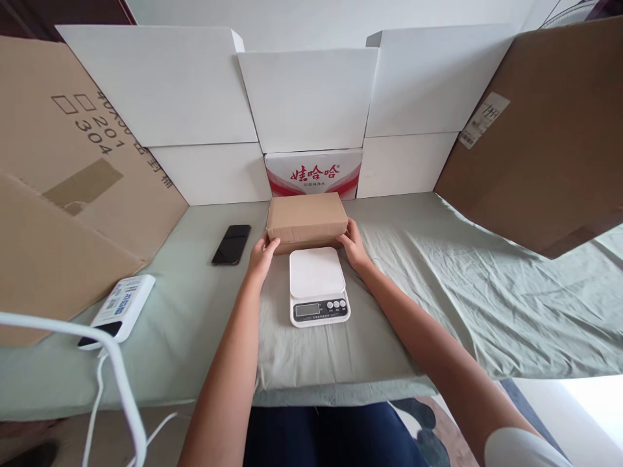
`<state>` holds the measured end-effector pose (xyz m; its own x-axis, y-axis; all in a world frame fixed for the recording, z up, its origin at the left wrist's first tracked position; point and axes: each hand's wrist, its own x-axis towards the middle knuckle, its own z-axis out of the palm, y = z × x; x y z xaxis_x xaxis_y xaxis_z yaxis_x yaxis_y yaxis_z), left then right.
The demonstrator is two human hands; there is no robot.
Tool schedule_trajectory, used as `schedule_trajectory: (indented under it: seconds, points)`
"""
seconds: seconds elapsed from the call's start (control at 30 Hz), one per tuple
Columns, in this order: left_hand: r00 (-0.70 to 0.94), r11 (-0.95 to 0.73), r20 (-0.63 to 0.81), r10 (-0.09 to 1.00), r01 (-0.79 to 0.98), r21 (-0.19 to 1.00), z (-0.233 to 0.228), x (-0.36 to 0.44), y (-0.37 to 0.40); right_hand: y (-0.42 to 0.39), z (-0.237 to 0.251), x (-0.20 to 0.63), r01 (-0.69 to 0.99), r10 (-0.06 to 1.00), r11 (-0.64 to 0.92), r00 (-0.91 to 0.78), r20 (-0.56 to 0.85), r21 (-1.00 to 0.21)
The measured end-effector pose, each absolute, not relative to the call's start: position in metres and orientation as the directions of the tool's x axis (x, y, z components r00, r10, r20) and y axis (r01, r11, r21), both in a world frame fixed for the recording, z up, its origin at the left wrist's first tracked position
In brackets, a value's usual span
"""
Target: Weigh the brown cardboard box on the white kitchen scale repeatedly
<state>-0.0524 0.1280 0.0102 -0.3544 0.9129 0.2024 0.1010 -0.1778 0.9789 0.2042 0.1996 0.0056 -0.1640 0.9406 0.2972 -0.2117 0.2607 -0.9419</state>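
Observation:
A small brown cardboard box is gripped at its two sides, just behind a white kitchen scale. My left hand holds the box's left front corner, thumb on the front face. On the opposite side my right hand grips the right front corner, its thumb also in front. Most fingers of both hands are hidden by the box. I cannot tell whether the box touches the cloth or is slightly raised. The scale's plate carries nothing, and its dark display panel with round buttons faces me.
A black phone lies left of the box. A white power bank with a cable leans by a large carton. White boxes and a red-and-white carton form a back wall. Another brown carton stands right. Green cloth covers the surface.

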Motion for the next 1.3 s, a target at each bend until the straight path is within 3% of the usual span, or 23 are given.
schedule_trajectory:
  seconds: [0.2,0.7,1.3]
  points:
    - [-0.391,-0.100,0.182,0.902,0.222,0.970,0.0133,-0.0508,0.1225,0.2002,0.0049,0.2034,-0.205,0.946,0.243,-0.166,0.279,-0.948]
    - [-0.412,-0.099,0.209,0.887,0.273,0.957,0.0127,-0.0497,0.1217,0.2003,0.0053,0.2025,-0.196,0.945,0.258,-0.155,0.289,-0.946]
    - [-0.391,-0.172,0.222,0.893,0.158,0.972,0.0117,-0.0466,0.1235,0.1993,0.0065,0.2035,-0.157,0.917,0.342,-0.159,0.366,-0.926]
